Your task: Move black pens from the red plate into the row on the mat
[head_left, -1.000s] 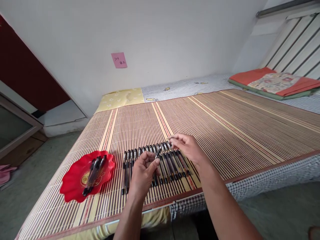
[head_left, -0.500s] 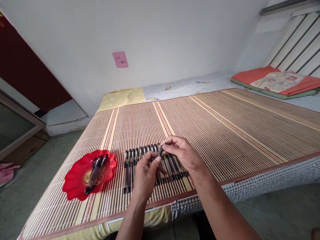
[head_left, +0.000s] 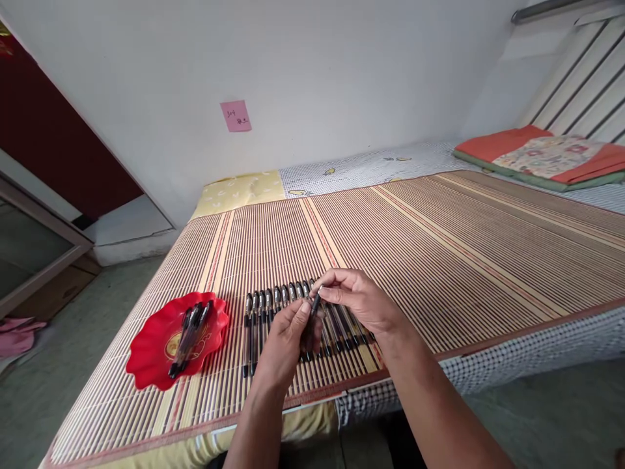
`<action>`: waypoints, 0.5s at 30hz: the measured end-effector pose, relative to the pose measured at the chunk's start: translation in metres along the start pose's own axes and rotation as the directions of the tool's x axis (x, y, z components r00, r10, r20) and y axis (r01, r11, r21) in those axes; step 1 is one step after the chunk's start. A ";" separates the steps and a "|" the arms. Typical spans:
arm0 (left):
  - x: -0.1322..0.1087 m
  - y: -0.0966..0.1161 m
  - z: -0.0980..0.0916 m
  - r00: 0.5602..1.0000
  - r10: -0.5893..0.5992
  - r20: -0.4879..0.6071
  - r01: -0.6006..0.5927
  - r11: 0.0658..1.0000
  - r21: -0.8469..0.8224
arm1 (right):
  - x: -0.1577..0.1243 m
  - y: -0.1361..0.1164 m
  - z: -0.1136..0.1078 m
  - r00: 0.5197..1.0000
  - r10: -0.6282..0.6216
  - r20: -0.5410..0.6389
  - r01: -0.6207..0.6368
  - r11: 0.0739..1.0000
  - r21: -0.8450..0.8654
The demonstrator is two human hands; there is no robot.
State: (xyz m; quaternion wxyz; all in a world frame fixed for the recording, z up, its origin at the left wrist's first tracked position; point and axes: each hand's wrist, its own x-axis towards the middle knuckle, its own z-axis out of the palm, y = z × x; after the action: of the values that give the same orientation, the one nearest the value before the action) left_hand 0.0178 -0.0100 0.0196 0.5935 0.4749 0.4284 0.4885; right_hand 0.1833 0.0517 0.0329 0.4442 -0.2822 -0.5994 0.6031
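With your left hand (head_left: pixel 283 332)'s fingers clamped on the pen (head_left: pixel 316 304) and your right hand (head_left: pixel 364 299)'s pinching its upper end, hold it straight and steady over the row of pens (head_left: pixel 277 297) (a light grip should do), not brushing those beneath.

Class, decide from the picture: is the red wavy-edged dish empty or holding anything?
Holding something: the red dish has several black-capped pens lying in it, with bare red surface showing on both sides of them.

Past the obstructing pens (head_left: pixel 262 300), the mat (head_left: pixel 371 241) lies open.
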 end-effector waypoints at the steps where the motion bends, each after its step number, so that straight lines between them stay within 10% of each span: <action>1: 0.000 0.000 0.000 1.000 -0.006 -0.010 0.006 1.000 -0.021 | 0.000 0.000 0.000 1.000 0.005 0.002 -0.005 1.000 -0.001; 5: 0.001 -0.003 0.003 0.989 0.051 -0.141 -0.055 0.998 -0.025 | 0.000 0.001 -0.001 1.000 0.016 -0.022 -0.016 1.000 -0.024; 11: -0.001 0.000 -0.001 0.988 -0.103 0.113 0.120 0.980 -0.158 | 0.000 0.002 -0.005 0.999 0.024 0.037 -0.027 0.996 0.085; 15: -0.002 0.000 0.001 0.990 -0.104 0.098 0.119 0.979 -0.163 | 0.000 0.004 -0.007 0.999 0.036 0.039 -0.041 0.990 0.138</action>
State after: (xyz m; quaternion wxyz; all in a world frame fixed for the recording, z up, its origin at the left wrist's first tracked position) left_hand 0.0187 -0.0119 0.0197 0.6764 0.4197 0.3847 0.4674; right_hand 0.1885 0.0550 0.0283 0.4401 -0.2510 -0.5584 0.6568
